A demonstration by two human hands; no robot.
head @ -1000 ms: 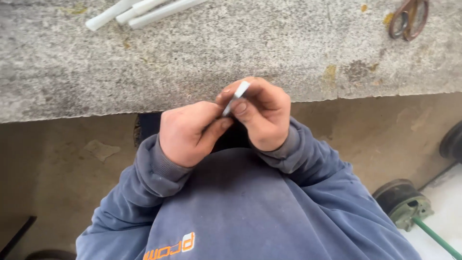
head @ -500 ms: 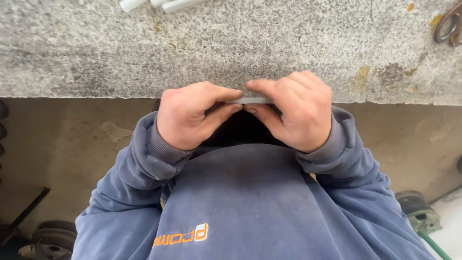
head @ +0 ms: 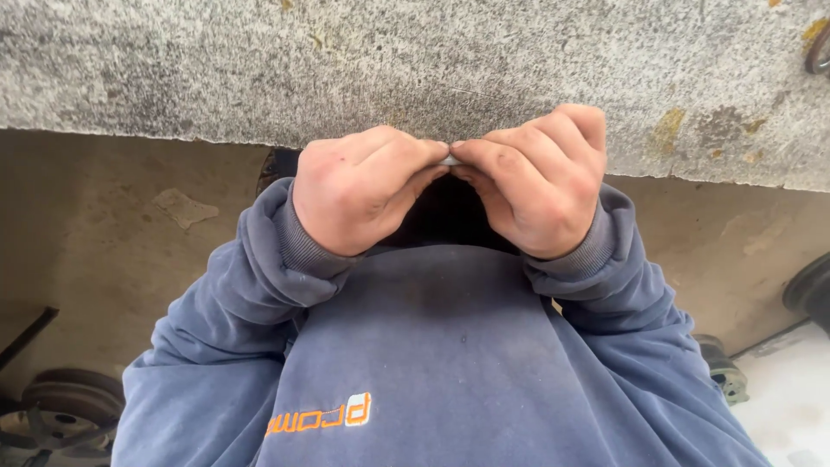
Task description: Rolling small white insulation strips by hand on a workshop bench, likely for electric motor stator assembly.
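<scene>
Small white piece (head: 450, 161) pinched between fingertips of both hands, mostly hidden; only sliver seen. Left hand (head: 359, 192) fingers curled together, clamped on piece from left. Right hand (head: 536, 182) fingers curled together, clamped on piece from right. Fingertips of both hands touching. Piece held just below edge of granite slab (head: 415, 60), above blue sweatshirt (head: 432, 363). Wheel (head: 52, 415) seen on floor, far lower left of slab.

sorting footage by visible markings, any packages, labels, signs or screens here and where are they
Embroidered logo on the blue sweatshirt: low on the chest, left of centre in the picture; a short row of orange letters ending in a white block.
No packages, signs or screens show.
</scene>
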